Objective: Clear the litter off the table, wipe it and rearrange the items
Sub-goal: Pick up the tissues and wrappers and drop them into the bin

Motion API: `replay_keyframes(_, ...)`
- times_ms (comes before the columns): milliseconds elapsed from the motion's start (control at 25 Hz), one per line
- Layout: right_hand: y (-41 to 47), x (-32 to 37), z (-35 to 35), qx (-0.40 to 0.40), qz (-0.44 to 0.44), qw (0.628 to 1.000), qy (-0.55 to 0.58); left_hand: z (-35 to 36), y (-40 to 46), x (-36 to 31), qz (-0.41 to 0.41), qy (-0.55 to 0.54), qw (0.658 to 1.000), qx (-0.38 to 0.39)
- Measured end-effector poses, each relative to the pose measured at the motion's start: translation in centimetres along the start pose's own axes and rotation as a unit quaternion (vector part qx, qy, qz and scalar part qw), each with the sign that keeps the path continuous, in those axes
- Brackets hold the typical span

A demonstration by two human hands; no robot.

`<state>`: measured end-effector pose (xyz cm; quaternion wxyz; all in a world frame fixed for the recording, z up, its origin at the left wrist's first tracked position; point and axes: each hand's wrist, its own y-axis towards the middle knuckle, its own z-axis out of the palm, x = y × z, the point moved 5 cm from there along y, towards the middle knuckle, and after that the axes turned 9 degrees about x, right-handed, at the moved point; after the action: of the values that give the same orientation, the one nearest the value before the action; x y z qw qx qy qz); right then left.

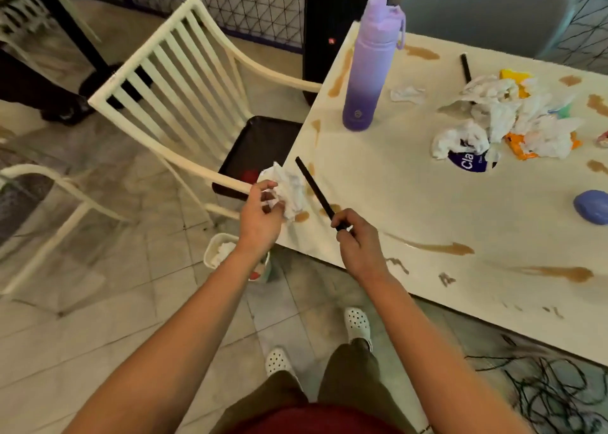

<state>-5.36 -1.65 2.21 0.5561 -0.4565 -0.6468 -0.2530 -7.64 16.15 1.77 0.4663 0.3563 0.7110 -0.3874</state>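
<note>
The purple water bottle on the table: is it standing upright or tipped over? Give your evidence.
Upright. The purple water bottle stands on its base on the table, its closed cap at the top.

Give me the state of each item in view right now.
left hand: grips crumpled tissue
right hand: pinches black straw
purple bottle: upright, capped
table: stained with brown spills
litter pile: still on table
second straw: lying on table
black bin: open
</note>
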Motion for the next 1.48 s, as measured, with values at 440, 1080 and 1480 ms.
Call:
replay_keyframes(440,1.3,-2.4,15.6,0.216,0.106,0.968,-0.069,-14.7,-1.3,12.1,-0.144,-0.017,0.983,-0.109)
replay_keyframes(1080,10.4,-14.4,27.7,0.298,0.296,0.881,-0.217,-18.1,10.1,27.5,-0.239,0.071,0.968,0.024)
replay_keyframes(1480,17.6,-30.5,35.9,0.281,0.257,0.842,-0.382,-15.7,20.7,46.5,-0.168,0.206,0.950,0.163)
